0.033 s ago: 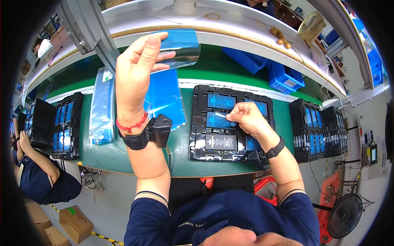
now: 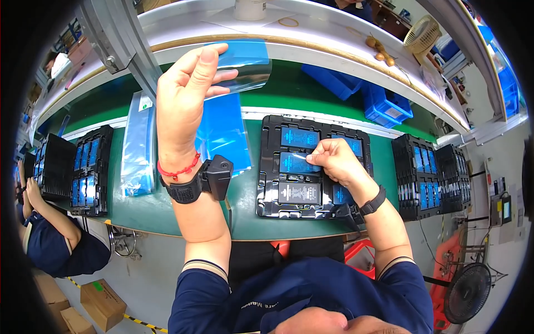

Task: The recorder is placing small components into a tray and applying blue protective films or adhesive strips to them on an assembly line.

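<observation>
Meanwhile the left hand (image 2: 186, 92) is still lifting its pinched film (image 2: 242, 69) above the tray (image 2: 267, 167) (barely shifted), the right hand (image 2: 334, 161) still pinching a cell's (image 2: 297, 163) tab.

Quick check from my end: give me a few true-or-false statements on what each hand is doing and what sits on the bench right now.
1. The left hand holds up a clear film sheet. True.
2. The right hand rests on the black tray. True.
3. The black tray lies on a red mat. False: the bench surface is green.
4. The blue bins stand on the floor. False: they sit at the bench's back.
</observation>
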`<state>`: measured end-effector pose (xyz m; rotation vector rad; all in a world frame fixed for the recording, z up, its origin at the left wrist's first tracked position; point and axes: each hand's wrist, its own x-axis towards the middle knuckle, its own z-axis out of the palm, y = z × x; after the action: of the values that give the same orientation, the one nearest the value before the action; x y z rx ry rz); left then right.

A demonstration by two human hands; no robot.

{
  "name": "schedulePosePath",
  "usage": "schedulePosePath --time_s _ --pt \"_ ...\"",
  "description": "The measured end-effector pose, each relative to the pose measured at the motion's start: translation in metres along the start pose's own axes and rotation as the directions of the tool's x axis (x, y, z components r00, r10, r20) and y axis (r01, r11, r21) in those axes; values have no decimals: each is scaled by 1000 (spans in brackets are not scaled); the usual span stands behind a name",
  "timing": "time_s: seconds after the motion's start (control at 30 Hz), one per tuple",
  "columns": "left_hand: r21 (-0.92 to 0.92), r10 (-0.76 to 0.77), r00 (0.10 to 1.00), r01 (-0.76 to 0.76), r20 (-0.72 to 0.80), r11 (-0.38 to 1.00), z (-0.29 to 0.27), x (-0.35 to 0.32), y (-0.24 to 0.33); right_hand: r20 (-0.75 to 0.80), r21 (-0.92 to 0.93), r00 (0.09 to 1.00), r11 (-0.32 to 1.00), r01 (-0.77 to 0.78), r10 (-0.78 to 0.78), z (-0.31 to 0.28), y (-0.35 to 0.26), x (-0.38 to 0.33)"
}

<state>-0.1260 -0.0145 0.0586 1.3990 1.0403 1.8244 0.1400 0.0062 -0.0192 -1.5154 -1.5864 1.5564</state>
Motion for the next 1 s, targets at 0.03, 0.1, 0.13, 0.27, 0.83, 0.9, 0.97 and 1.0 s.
schedulePosePath --time_s 0.03,0.1,0.13,0.27,0.83,0.9,0.97,1.0 --pt "2 3 1000 -3 1 1000 1 0 1 0 1 1000 1000 -1 1 0 -1 0" --pt "3 3 1000 -3 3 1000 1 -1 2 12 -10 999 999 34 -34 1 -2 0" --pt "61 8 1000 -10 27 998 1 -1 2 12 -9 999 999 33 -33 0 0 1" --pt "124 -1 997 -8 74 992 1 0 2 -40 -173 994 980 93 -102 0 19 12" --pt "77 -152 899 133 411 988 23 -3 -5 -307 -729 565 571 378 -766 -3 -29 -39" --pt "94 -176 857 149 484 984 38 -8 -2 -258 -730 460 484 483 -849 4 -33 -44" --pt "70 -175 819 164 547 984 56 -16 -7 -142 -773 257 269 575 -956 7 -37 -44" --pt "49 -178 795 184 579 982 63 -20 -7 -112 -792 201 210 573 -973 10 -43 -46"
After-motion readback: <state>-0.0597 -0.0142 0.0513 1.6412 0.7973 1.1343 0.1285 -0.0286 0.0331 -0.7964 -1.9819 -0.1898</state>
